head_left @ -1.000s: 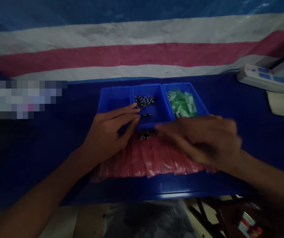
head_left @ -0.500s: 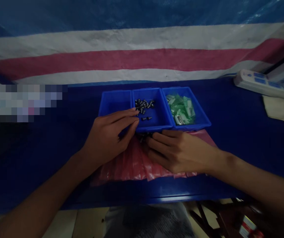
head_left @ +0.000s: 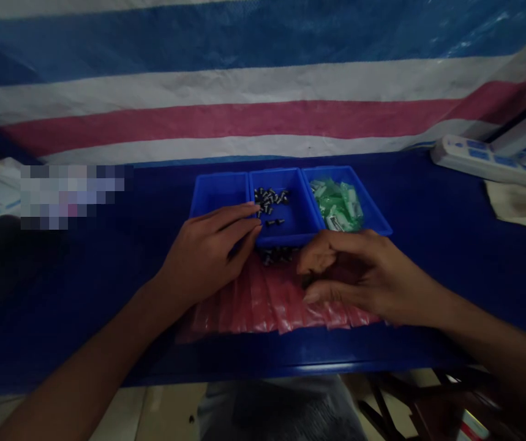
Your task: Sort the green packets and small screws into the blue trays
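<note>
My left hand (head_left: 212, 245) reaches over the near left side of the middle blue bin (head_left: 290, 237). Its fingers are stretched out, tips at the bin's wall, with the thumb slightly apart. Inside that bin lie several dark screws (head_left: 269, 197). More dark screws (head_left: 278, 254) are heaped just in front of it, on a row of red plastic bags (head_left: 263, 300). Over the right part of these bags hovers my right hand (head_left: 359, 269), fingers curled and thumb apart. A dark patch shows between them; whether it is a screw or shadow I cannot make out.
The left blue bin (head_left: 221, 184) adjoins the middle one. Green bags with pale parts (head_left: 340, 205) fill the right blue bin (head_left: 370, 208). A white power strip (head_left: 478, 156) lies at the right rear. A striped sheet (head_left: 263, 86) hangs behind the blue table (head_left: 432, 245).
My right hand has drawn back to the right from the screws in front of the bin, and its thumb and fingers have parted. My left hand stays at the bin. The view has shifted slightly.
</note>
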Demonstrator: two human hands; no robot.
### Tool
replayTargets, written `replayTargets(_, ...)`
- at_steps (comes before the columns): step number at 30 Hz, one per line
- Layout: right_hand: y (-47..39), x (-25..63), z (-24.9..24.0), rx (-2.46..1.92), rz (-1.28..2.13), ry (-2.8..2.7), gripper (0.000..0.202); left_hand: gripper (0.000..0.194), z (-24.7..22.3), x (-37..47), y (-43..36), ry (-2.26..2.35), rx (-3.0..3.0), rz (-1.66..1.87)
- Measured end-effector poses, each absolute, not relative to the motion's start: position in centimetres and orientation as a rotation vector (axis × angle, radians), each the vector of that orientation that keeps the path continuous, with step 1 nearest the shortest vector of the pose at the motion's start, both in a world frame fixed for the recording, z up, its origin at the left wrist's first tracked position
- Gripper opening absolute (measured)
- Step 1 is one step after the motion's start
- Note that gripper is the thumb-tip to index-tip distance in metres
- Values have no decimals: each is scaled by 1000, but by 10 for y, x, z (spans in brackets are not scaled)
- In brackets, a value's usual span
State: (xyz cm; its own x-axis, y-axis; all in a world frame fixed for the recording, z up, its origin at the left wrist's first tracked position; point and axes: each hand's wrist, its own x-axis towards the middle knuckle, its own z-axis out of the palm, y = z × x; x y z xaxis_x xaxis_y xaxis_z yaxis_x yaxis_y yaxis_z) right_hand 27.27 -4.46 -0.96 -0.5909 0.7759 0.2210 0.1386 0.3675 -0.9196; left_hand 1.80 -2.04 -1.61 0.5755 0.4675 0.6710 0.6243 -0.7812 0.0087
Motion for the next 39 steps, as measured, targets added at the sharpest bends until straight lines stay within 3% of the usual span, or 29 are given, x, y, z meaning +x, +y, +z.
replayTargets(3,-39,271,-3,-893,1490,-1678,28,15,-11,15,-25,-951,-2562,-971)
replayTargets(5,-37,273,1,-921,1389,-1558,28,15,-7,13,-30,-968,-2558,-956)
replayTargets(9,-42,277,0,-901,695,-1937,17,12,-1,17,-42,-955,-2520,-976)
replayTargets(13,-46,265,-14,-474,-172,-2630,21,13,-2,23,-50,-1006,-2499,-1065)
replayTargets(17,-41,245,-21,-461,-463,-2849,14,14,-1,22,-42,-966,-2505,-961)
replayTargets(26,-35,249,-20,-487,-432,-2799,22,19,1,17,-10,-861,-2541,-850)
replayTargets(39,-40,267,-13,-697,614,-2278,13,17,-18,13,-12,-791,-2563,-809)
